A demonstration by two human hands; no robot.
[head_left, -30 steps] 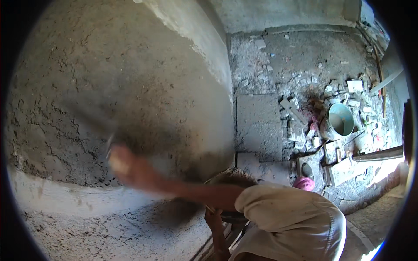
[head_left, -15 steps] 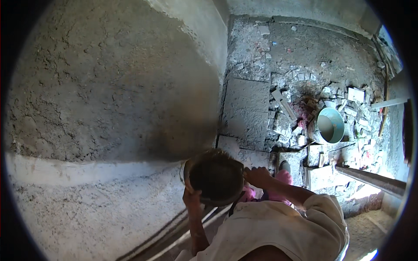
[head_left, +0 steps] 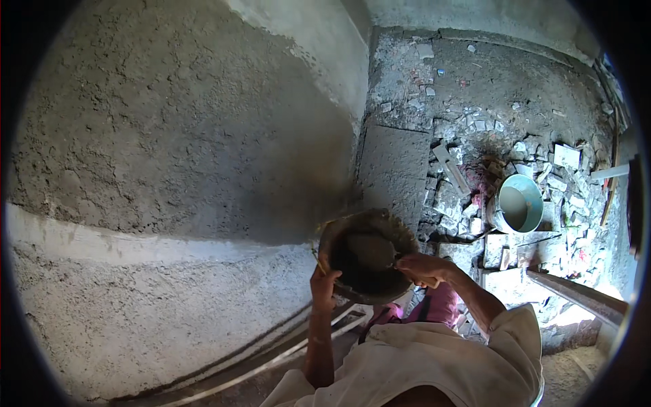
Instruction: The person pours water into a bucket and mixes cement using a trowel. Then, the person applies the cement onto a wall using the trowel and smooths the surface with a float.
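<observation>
My left hand (head_left: 325, 285) grips the left rim of a round, mortar-crusted bowl (head_left: 332, 241), thumb over the edge. Inside the bowl is dark, wet mortar with a paler grey patch in the middle. My right hand (head_left: 424, 266) is closed at the right side of the bowl on what looks like a trowel; a tan handle end (head_left: 428, 281) shows below the fingers. The tool's blade cannot be clearly told from the mortar. Just beyond the bowl stands a wall (head_left: 169, 136) with rough grey plaster, smoother and darker near the corner.
A pale green bucket (head_left: 498, 210) with grey contents stands among broken rubble (head_left: 468, 220) at right. A flat board-like slab (head_left: 393, 163) lies along the wall. A long beam (head_left: 576, 295) juts in from the right. A pale ledge (head_left: 135, 247) runs below the plaster.
The bowl has moved up and to the right, and more of its inside shows. My right hand has shifted slightly right, from beside the bowl to over its rim.
</observation>
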